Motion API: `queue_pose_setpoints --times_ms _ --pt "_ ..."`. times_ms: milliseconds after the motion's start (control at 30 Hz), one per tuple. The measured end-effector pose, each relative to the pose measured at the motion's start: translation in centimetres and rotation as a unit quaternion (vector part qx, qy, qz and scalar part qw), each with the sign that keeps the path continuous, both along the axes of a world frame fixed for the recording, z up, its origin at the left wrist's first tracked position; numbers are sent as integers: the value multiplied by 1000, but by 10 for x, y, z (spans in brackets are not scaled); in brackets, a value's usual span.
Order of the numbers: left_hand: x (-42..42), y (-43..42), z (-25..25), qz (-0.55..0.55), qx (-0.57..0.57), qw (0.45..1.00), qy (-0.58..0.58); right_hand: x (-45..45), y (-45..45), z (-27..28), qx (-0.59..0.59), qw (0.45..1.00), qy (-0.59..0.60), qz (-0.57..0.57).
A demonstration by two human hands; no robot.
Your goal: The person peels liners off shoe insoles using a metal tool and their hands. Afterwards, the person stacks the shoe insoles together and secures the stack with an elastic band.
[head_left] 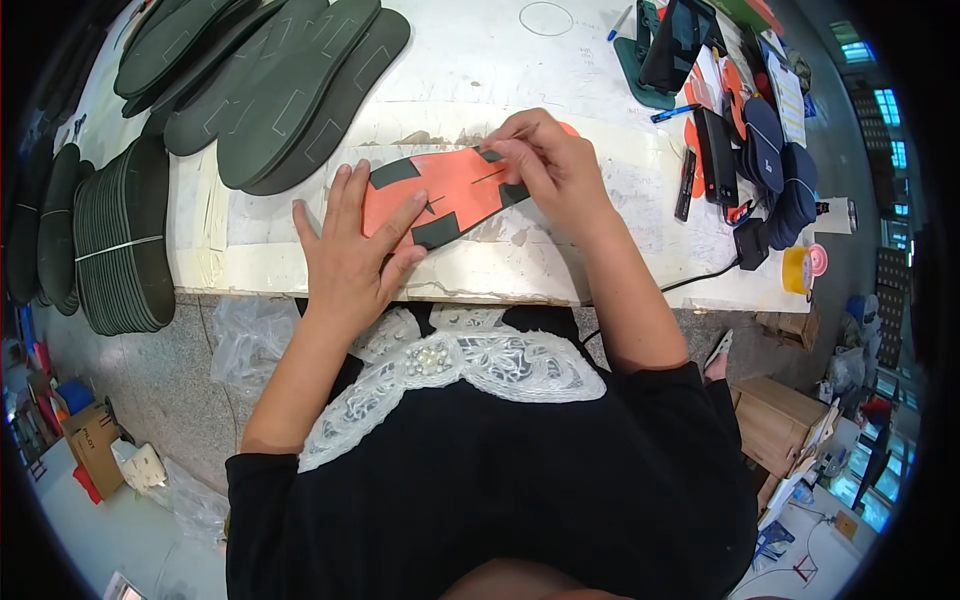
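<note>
In front of me on the table lies an orange sole-shaped template (462,178), on top of a dark green sole (436,231) whose surface shows at the template's cut-outs. My left hand (352,240) rests with spread fingers on the template's left end, pressing it flat. Over the right end, my right hand (550,165) is closed in a pinch, its fingertips at a cut-out near the far edge. Whatever sits between those fingers is too small or hidden to make out. Thin slots and a cross-shaped cut run along the template's middle.
Dark green soles (300,90) with marked rectangles are piled at the back left. A strapped stack of soles (125,240) stands at the left edge. On the right lie a utility knife (685,185), a blue pen (674,114), a black device (714,155) and yellow tape (797,270).
</note>
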State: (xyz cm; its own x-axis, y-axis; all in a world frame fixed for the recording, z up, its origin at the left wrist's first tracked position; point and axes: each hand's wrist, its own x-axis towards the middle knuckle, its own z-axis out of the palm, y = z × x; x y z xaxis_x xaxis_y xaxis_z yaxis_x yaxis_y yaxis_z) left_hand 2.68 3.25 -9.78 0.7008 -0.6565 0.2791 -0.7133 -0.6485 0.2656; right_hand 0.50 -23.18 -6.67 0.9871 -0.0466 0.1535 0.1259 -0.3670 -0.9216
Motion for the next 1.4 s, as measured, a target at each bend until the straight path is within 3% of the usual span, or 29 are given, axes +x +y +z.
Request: queue_pose_setpoints --times_ms 133,300,500,633,800,1000,1133,1400 --pt "-1 0 -5 20 14 1000 5 -5 -17 5 -76 992 -10 -102" --pt "-1 -1 -5 22 13 1000 4 -10 -13 -6 -17 990 -48 -128" --pt "-1 -1 -5 25 16 1000 9 -30 -9 6 -100 994 -34 1" --pt "-1 -1 -5 25 20 999 -3 -36 -3 4 -20 997 7 -70" --pt "-2 -2 -6 28 23 999 0 -39 -24 2 -97 985 -42 -133" --pt "-3 -2 -2 41 29 999 7 -8 24 9 -70 992 -49 -95" --pt "-3 -2 -5 37 28 999 -8 14 49 6 -128 988 -88 19" --pt "-2 -1 -12 39 20 999 -13 29 75 7 -184 972 -137 44"
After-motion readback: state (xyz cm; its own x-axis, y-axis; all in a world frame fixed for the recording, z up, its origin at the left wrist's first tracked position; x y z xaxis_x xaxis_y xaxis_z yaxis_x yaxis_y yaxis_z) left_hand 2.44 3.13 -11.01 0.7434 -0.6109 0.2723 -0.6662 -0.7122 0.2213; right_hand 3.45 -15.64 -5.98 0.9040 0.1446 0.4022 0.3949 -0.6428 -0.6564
